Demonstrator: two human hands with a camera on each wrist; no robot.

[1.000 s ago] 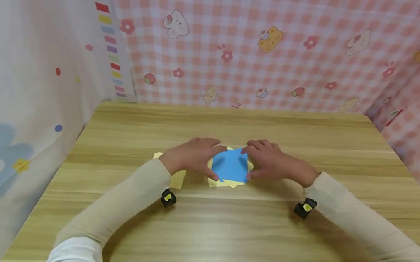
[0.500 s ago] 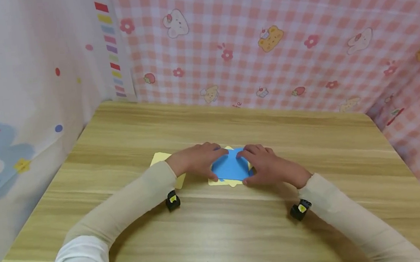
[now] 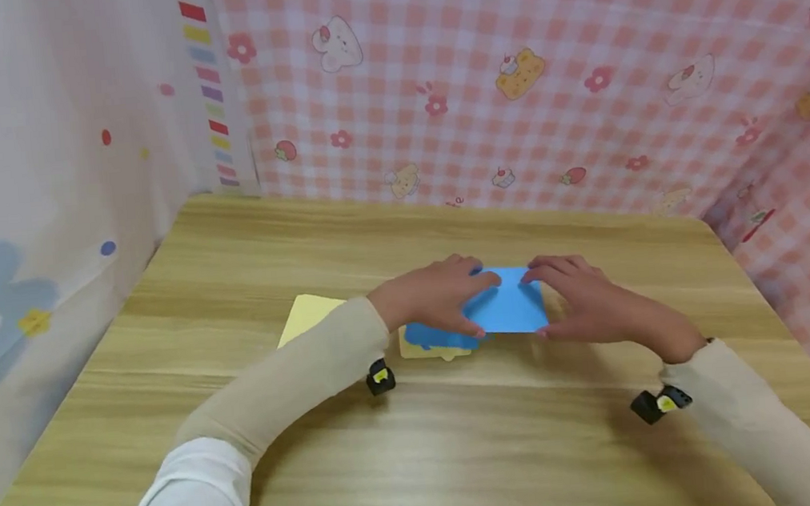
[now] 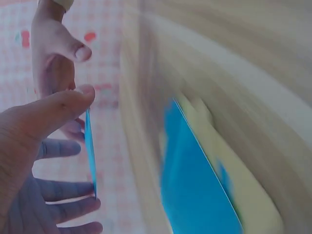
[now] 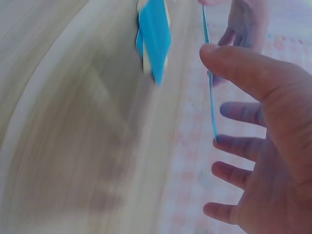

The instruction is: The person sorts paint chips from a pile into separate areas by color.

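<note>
Blue card: I see the blue card (image 3: 514,308) raised above the table (image 3: 429,444), right of the stack (image 3: 441,336) and apart from it.
Long axis: it looks to run left to right, hand to hand, pointing away from the stack.
Left hand: on my feed the left hand (image 3: 441,294) grips the card's left end, thumb on the near edge, fingers on the far one; it is the nearer hand to the stack, partly covering it from the head view.
Right hand: the right hand (image 3: 586,301) pinches the right end likewise, farther from the stack.
Yellow card: the yellow card (image 3: 309,313) lies left of the stack, partly behind the left sleeve (image 3: 307,370).
</note>
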